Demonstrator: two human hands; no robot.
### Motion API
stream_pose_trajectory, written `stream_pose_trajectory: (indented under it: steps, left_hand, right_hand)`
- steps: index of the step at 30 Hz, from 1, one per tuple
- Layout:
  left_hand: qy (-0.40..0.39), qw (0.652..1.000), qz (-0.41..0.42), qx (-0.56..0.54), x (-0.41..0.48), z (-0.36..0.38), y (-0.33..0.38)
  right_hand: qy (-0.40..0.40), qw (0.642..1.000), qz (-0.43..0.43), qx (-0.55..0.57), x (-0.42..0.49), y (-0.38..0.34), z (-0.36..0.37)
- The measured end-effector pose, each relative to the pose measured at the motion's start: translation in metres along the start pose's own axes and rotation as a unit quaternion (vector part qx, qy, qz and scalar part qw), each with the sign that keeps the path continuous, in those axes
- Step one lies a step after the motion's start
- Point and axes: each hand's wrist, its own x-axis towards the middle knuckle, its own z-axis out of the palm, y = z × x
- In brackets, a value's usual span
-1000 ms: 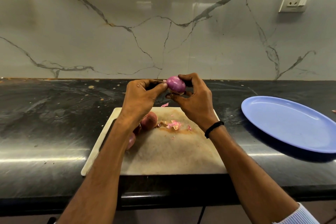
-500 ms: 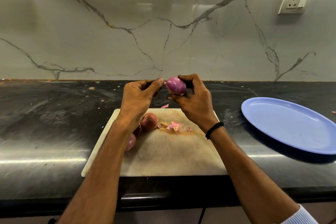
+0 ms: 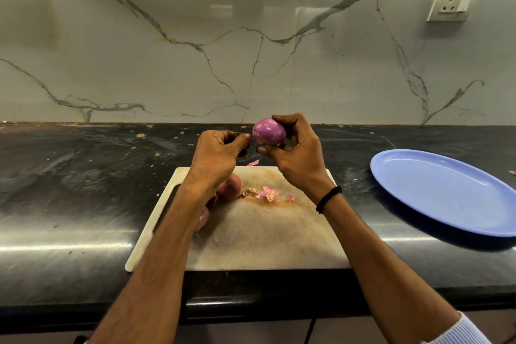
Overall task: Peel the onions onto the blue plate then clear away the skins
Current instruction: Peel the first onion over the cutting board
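A purple, mostly peeled onion [image 3: 268,132] is held above the far edge of the cutting board [image 3: 259,234] in my right hand [image 3: 296,156], fingers curled round it. My left hand [image 3: 219,155] is just left of it, thumb and forefinger pinched together at the onion's left end, apparently on a bit of skin. Unpeeled onions [image 3: 230,187] lie on the board under my left wrist, partly hidden by the arm. Pink skin scraps [image 3: 266,193] lie mid-board. The blue plate [image 3: 446,190] sits on the counter to the right with nothing on it.
The black stone counter [image 3: 83,190] carries small crumbs and one skin scrap [image 3: 253,162] just behind the board. A marble wall with a socket [image 3: 452,3] stands behind. The plate's right part runs out of view.
My left thumb and forefinger have drawn slightly down and left off the onion's end. My right hand has turned the onion a little, showing paler patches.
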Motion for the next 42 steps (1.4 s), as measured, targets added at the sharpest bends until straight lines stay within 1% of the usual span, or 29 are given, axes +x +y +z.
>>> stream_pose_trajectory:
  steps: [2,4,6,9,12,16,23,28,31,34,42]
  left_hand:
    - [0.002,1.0,-0.015,0.009,-0.001,0.0,-0.002]
    - [0.009,1.0,-0.009,0.001,-0.001,-0.001,-0.001]
    - [0.013,0.999,0.006,-0.051,-0.001,-0.001,0.002]
    - [-0.008,0.992,-0.001,-0.124,-0.002,-0.001,0.006]
    - [-0.027,0.991,-0.011,-0.128,-0.002,-0.001,0.006]
    - [-0.021,0.992,-0.016,-0.121,-0.003,-0.002,0.005]
    - [-0.016,0.98,-0.08,-0.18,-0.005,-0.001,0.007]
    - [-0.02,0.972,-0.107,-0.207,-0.007,-0.001,0.009]
    - [-0.021,0.972,-0.113,-0.206,-0.008,-0.001,0.011]
    - [-0.023,0.975,-0.1,-0.197,-0.01,-0.001,0.012]
    - [-0.026,0.985,-0.079,-0.153,-0.01,-0.004,0.011]
  right_hand:
    - [-0.001,1.0,0.012,0.016,0.001,-0.001,-0.001]
    - [-0.004,0.999,0.032,0.035,0.002,-0.003,-0.003]
    - [-0.011,0.997,0.044,0.055,0.002,-0.005,-0.004]
    - [-0.019,0.997,0.047,0.054,0.002,-0.005,-0.004]
    - [-0.03,0.998,0.044,0.023,0.001,-0.002,-0.004]
    - [-0.051,0.998,0.043,0.003,-0.001,-0.001,-0.003]
    - [-0.114,0.986,0.094,0.073,-0.001,-0.007,-0.004]
    - [-0.111,0.986,0.102,0.074,-0.001,-0.006,-0.002]
    - [-0.105,0.987,0.098,0.072,-0.001,-0.005,-0.002]
    - [-0.101,0.988,0.09,0.069,-0.002,-0.004,-0.003]
    - [-0.104,0.986,0.105,0.073,-0.002,-0.005,-0.005]
